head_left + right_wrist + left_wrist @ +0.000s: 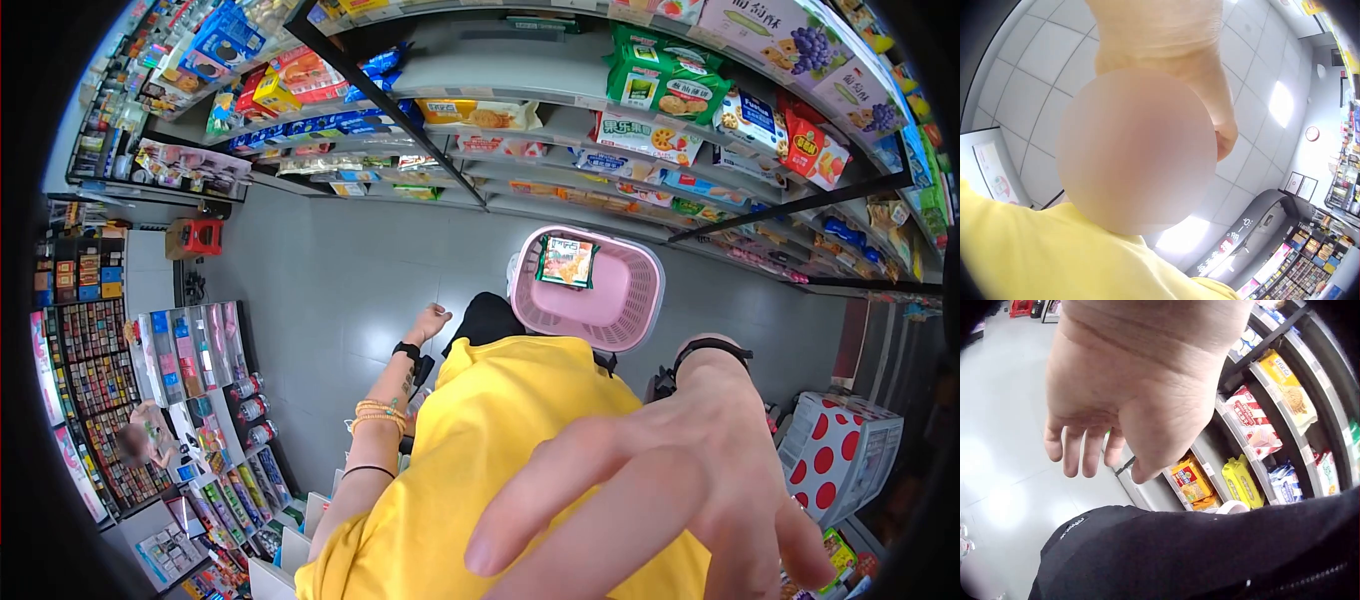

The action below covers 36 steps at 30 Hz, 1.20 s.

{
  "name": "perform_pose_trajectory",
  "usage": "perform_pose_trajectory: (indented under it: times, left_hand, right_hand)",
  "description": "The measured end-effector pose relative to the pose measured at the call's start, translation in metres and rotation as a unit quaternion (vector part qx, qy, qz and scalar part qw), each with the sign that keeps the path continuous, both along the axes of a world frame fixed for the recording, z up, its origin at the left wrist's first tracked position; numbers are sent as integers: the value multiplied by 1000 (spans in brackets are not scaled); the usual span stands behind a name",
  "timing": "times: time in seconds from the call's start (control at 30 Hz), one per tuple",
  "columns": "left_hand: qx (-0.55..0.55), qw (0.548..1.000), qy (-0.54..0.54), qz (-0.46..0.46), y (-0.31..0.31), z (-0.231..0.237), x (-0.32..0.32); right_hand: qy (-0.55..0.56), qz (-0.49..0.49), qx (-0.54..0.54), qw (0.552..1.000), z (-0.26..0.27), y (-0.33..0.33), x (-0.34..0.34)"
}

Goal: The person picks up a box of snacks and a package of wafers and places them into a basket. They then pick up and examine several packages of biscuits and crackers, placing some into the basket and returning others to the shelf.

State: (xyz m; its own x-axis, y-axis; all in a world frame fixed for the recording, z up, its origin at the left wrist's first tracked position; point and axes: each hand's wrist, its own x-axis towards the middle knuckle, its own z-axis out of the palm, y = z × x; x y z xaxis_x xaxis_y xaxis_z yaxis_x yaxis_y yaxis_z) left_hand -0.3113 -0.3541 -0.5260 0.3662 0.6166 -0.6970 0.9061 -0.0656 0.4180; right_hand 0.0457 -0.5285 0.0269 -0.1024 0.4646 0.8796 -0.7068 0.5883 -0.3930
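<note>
In the head view the right hand [690,460] is raised close to the camera, its fingers spread and holding nothing. The right wrist view shows part of that hand [1166,37] against the ceiling, mostly behind a blurred patch. My left hand [431,320] hangs at the left side, beside the black-clad leg; in the left wrist view the hand [1129,406] is empty, its fingers loosely extended. A pink basket [655,290] stands on the floor in front of the body, with a green-edged snack packet [567,262] inside at its left.
Shelves [490,60] of packaged biscuits run across the front. A red stool [204,238] stands beside a cardboard box at the left back. A white-and-red dotted bin [825,450] is at the right. Another person [150,435] is at the far left.
</note>
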Motion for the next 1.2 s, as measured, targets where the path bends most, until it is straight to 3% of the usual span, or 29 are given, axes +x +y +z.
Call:
perform_pose_trajectory:
  times: [0.23,0.3,0.33,0.37,0.4,0.5,0.53,0.7,0.8,0.93,1.2]
  left_hand:
    - [-25,999,33,-1,-4,-1,-22]
    - [-23,999,26,-6,2,-9,-16]
    - [-29,999,23,1,5,-22,-21]
    - [-30,999,27,-12,8,-24,-25]
    - [-30,999,32,-24,12,-27,-24]
    - [-26,999,32,-16,12,-13,-15]
    - [-25,999,30,-14,14,-12,-14]
    - [-8,1000,14,13,18,0,-3]
    - [-22,999,3,29,18,-1,-11]
    - [-12,999,-10,32,21,-6,-20]
    - [0,996,-79,38,47,-27,-21]
  right_hand:
    - [-61,6,-31,998,-11,8,9]
    - [-167,-39,-91,981,-27,12,24]
    - [-253,-121,-122,952,-33,13,36]
    - [-364,-263,-141,882,-37,17,49]
    - [-479,-375,-154,778,-41,21,62]
    - [-532,-664,-184,493,-84,36,117]
    - [-527,-705,-197,431,-93,38,140]
    - [-570,-753,-199,262,-127,39,233]
    - [-621,-712,-235,229,-142,43,260]
    - [-635,-675,-297,230,-149,54,268]
    - [-620,-709,-275,195,-150,53,275]
